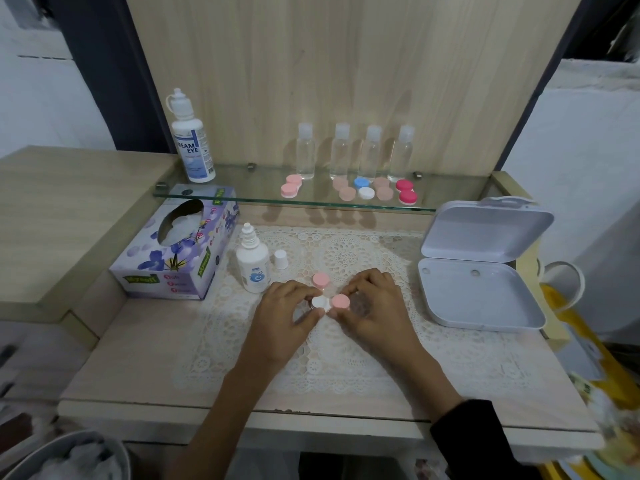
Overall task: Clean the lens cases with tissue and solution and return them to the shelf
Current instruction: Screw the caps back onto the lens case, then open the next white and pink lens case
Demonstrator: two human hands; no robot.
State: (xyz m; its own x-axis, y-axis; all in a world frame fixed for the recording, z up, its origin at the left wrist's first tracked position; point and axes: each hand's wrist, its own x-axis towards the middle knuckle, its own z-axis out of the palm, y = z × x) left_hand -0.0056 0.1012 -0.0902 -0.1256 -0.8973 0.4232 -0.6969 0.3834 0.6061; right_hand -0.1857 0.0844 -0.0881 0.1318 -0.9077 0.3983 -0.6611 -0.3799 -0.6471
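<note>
Hands are meeting over the lace mat [346, 251] on the desk [145, 358], both pinching one lens case [319, 302]. The left hand [289, 311] is gripping its uncapped white end with curled fingers, and the right hand [375, 306] is gripping the end that is wearing a pink cap [340, 301]. A loose pink cap [321, 279] is lying just behind the case. To the left, a small solution bottle [254, 268] is standing open with its white cap [281, 259] beside it, next to a tissue box [173, 251]. On the glass shelf [249, 185] other lens cases [365, 192] are sitting in front of four clear bottles [372, 154], and a large solution bottle [192, 143] is standing at the left end. A white hinged box [481, 292] is lying open at the right.
</note>
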